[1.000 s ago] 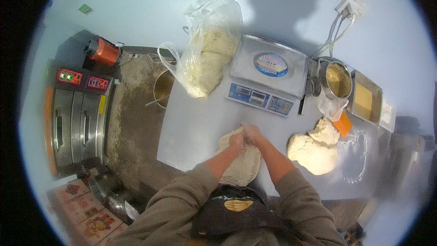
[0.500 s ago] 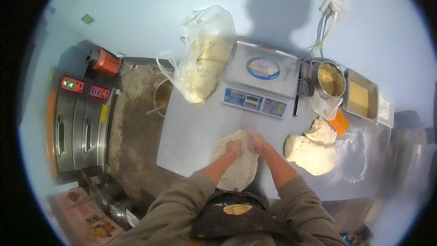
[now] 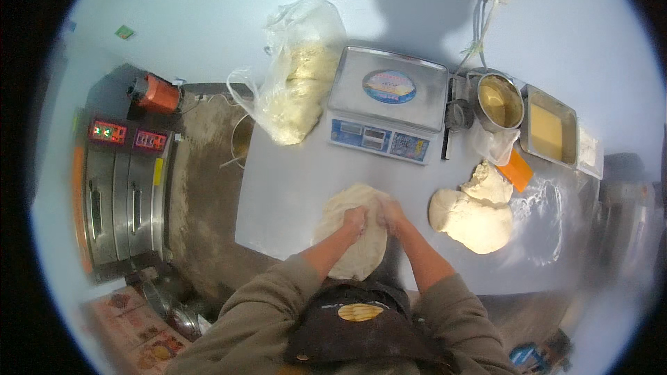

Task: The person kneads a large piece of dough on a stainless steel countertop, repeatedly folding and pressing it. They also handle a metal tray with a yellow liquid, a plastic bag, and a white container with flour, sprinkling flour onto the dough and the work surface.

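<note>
A flattened oval of pale dough lies on the grey worktop right in front of my body. My left hand is closed and presses into its middle, with some dough gripped in the fingers. At the dough's right edge my right hand is curled on it, thumb side toward the left hand. The fingertips of both hands are hidden in or behind the dough. Farther right sits a larger lump of dough with a smaller torn piece on top, next to an orange scraper.
A weighing scale stands behind the dough, a plastic bag of dough to its left. At the back right are a metal pot and a rectangular pan of yellow liquid. Flour dusts the right worktop. Ovens stand at left.
The dough under my hands is spread a little wider. My hands stay on it, the left fist now more fully closed. The whole view has shifted slightly.
</note>
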The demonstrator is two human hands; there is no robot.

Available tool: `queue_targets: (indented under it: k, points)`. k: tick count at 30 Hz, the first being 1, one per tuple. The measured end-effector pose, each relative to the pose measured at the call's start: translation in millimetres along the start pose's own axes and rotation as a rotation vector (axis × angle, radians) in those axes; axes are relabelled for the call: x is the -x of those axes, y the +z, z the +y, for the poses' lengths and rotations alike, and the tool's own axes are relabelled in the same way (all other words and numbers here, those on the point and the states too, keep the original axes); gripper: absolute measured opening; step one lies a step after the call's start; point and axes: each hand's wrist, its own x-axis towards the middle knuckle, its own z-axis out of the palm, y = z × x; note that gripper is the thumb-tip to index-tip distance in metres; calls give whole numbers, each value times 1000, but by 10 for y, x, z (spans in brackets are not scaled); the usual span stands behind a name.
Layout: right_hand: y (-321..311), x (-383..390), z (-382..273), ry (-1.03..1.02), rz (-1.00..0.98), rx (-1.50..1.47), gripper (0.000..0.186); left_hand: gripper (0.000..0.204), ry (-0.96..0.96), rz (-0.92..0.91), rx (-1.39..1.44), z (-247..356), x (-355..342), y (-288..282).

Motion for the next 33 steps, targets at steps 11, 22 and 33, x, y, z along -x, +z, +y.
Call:
queue_targets:
  k: [11, 22, 33]
  points:
    - [163, 304, 44, 46, 19, 89, 40, 31, 42, -67, 12, 43, 93, -11]
    - [158, 340, 300, -234, 33, 349, 40, 35, 53, -65, -80, -284, -36, -188]
    - [31, 737, -343, -872, 553, 1042, 41, 22, 611, 688, -447, -1072, 899, -625]
